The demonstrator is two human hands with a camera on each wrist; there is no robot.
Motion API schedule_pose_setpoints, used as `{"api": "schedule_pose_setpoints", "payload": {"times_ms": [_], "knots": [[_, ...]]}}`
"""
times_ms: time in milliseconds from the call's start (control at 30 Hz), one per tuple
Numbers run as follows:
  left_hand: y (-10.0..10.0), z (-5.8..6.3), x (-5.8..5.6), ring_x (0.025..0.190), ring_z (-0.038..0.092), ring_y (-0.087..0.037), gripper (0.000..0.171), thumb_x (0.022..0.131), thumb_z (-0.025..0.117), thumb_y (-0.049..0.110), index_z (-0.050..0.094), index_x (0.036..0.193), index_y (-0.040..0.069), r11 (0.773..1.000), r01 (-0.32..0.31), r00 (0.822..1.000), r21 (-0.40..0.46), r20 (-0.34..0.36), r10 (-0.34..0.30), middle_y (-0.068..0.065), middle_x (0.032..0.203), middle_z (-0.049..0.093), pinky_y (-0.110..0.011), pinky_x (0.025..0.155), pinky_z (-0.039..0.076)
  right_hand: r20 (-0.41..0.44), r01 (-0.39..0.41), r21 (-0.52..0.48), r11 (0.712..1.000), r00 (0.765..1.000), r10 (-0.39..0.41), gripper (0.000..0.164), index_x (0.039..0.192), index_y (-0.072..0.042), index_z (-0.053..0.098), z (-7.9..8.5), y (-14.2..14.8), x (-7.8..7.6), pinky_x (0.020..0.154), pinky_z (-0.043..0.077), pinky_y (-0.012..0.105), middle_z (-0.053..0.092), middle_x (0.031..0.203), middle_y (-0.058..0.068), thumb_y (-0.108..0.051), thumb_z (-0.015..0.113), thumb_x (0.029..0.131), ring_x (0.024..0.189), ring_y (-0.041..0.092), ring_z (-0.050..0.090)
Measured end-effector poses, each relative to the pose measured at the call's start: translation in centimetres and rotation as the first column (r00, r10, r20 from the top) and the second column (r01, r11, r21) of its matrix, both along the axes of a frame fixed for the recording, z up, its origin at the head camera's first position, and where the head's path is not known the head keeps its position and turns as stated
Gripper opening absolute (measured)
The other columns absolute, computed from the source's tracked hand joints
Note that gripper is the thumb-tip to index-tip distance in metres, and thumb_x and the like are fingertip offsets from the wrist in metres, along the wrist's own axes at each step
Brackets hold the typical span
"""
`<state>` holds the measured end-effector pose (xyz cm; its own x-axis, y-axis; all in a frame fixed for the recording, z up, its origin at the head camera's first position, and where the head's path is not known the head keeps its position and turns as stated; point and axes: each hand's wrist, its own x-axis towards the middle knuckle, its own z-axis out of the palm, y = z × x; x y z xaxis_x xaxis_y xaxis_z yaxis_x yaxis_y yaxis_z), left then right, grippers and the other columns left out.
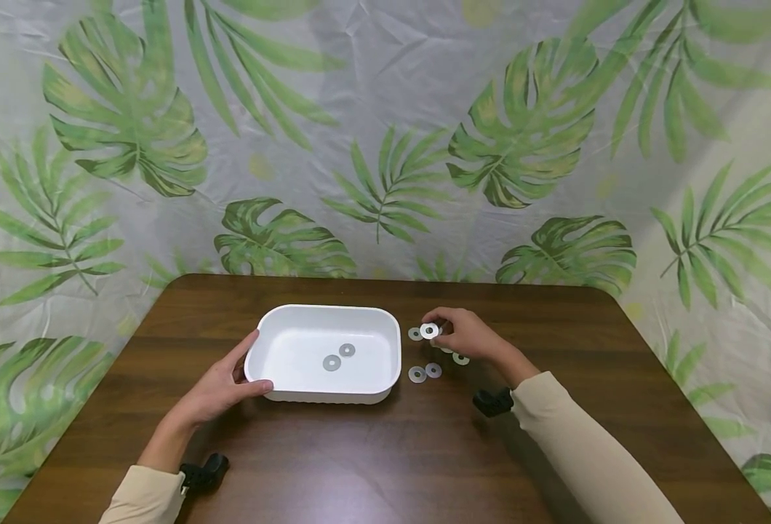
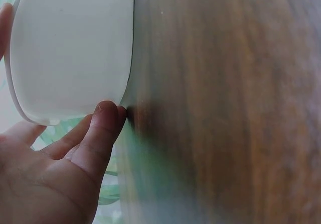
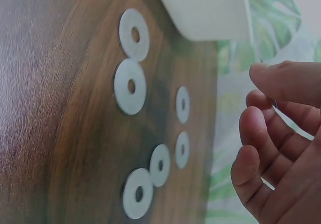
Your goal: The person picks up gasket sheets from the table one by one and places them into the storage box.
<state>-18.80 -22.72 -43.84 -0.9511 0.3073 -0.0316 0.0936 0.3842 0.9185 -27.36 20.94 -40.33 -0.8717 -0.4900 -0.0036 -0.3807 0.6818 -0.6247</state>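
Toward the brown wooden desk's far edge [image 1: 385,291], my spread left grip [image 1: 220,386] holds the white rounded-rectangular tub [image 1: 329,396]. Past its right end, my right grip [image 1: 467,335] closely pinches a flat white ring-shaped washer [image 1: 424,330].

- Right of the left hand [image 1: 215,393], touching it: the plastic tub [image 1: 294,389], on the tabletop [image 1: 359,466]
- In the tub, right of the left hand: two flat washers [image 1: 327,365]
- At the right hand's [image 1: 469,336] fingertips: one held washer [image 1: 423,331]
- On the tabletop, left of the right hand and nearer the wearer: a touching washer pair [image 1: 412,375]
- Beyond both hands: the backdrop cloth [image 1: 398,109]
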Motion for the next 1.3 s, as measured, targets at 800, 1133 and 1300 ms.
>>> {"api": "schedule_pose_setpoints", "payload": {"times_ms": [800,1133,1300], "knots": [[0.0,-0.2,0.1,0.133,0.043,-0.040,0.100,0.088,0.075,0.017,0.007,0.160,0.007,1.000,-0.012,1.000,0.002,0.012,0.012,-0.031,0.162,0.017,-0.014,0.083,0.047,-0.098,-0.292,-0.137,0.947,0.955,0.280,0.036,0.122,-0.006,0.064,5.5,-5.0,6.0,0.069,0.052,0.026,0.066,0.092,0.005,-0.009,0.073,0.088,0.075,0.005,0.056],[0.0,-0.2,0.0,0.128,0.048,-0.028,0.099,0.087,0.075,0.017,0.009,0.160,0.005,1.000,-0.006,1.000,-0.013,-0.015,0.006,-0.030,0.161,0.022,-0.014,0.084,0.047,-0.133,-0.321,-0.105,0.941,0.942,0.306,0.037,0.122,-0.006,0.064,5.5,-6.2,5.8,0.072,0.052,0.025,0.068,0.105,0.005,-0.008,0.074,0.087,0.076,0.004,0.057],[0.0,-0.2,-0.1,0.128,0.048,-0.032,0.099,0.088,0.075,0.017,0.008,0.160,0.005,1.000,-0.005,1.000,-0.006,-0.011,0.005,-0.030,0.161,0.021,-0.015,0.084,0.048,-0.117,-0.326,-0.077,0.942,0.941,0.317,0.036,0.123,-0.005,0.064,5.0,-7.3,5.5,0.077,0.053,0.026,0.068,0.112,0.007,-0.007,0.072,0.088,0.078,0.005,0.059]]}}
